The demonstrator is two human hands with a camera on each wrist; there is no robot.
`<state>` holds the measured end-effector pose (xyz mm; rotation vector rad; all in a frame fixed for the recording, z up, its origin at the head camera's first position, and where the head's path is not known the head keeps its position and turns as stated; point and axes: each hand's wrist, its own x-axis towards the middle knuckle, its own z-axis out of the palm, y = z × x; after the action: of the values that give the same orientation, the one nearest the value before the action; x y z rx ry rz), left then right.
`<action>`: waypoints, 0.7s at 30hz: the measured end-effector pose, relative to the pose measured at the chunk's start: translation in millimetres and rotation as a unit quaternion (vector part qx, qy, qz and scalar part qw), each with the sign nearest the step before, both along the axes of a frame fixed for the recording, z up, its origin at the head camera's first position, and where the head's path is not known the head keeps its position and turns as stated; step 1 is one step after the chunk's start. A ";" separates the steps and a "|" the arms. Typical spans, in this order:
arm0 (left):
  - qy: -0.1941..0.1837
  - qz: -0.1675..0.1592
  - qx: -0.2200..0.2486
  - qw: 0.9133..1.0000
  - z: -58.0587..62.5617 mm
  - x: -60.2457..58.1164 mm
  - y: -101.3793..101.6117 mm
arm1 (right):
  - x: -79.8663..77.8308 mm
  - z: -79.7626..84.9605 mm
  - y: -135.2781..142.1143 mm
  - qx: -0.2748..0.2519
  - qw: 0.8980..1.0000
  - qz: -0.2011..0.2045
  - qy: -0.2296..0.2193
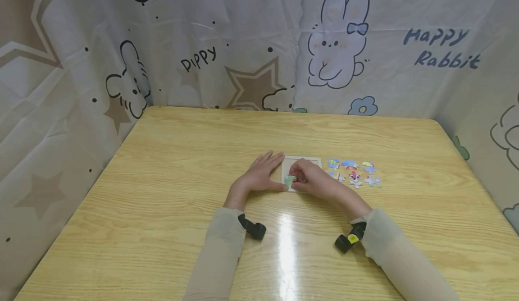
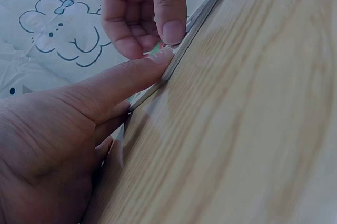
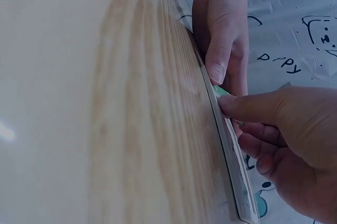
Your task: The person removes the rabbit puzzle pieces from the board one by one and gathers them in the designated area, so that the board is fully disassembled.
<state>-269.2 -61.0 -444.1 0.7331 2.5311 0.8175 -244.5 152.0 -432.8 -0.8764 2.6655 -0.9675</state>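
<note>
A pale puzzle frame (image 1: 319, 160) lies flat on the wooden table, partly covered by both hands. In its near left corner sits a green jigsaw piece (image 1: 289, 180). The right hand (image 1: 311, 177) reaches over the frame and pinches this piece, thumb and curled fingers at its edge; the right wrist view shows the thumb tip pressed to the green piece (image 3: 220, 91). Along the frame's left side rests the left hand (image 1: 262, 173), fingers extended and spread. Its thumb (image 2: 142, 71) lies at the near left corner, close to the right thumb.
To the right of the frame, several loose jigsaw pieces (image 1: 354, 175) lie in two rows. The wooden table (image 1: 170, 166) extends around them, with a printed cloth (image 1: 259, 44) hanging behind and at the sides. Both wrists wear black cameras.
</note>
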 end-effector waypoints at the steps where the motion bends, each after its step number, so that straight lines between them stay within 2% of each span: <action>1: 0.001 0.000 0.001 1.000 -0.1 0.0 0.0 | 0.5 0.0 0.0 0.003 1.000 0.002 0.008; 6: 0.002 0.000 -0.001 1.000 -0.2 -0.3 -0.4 | 3.3 2.2 -0.5 0.003 0.999 0.010 0.034; 11: 0.000 0.002 0.002 1.000 -0.5 -0.2 -1.1 | 3.8 4.5 -2.6 -0.019 0.999 0.011 0.037; 21: -0.003 0.006 0.001 1.000 -2.0 -0.5 -0.3 | 3.3 -1.2 3.9 -0.053 0.998 -0.043 0.014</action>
<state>-269.7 -61.3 -446.0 0.7146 2.5325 0.8258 -241.2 155.9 -434.0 -0.8084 2.7177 -1.1324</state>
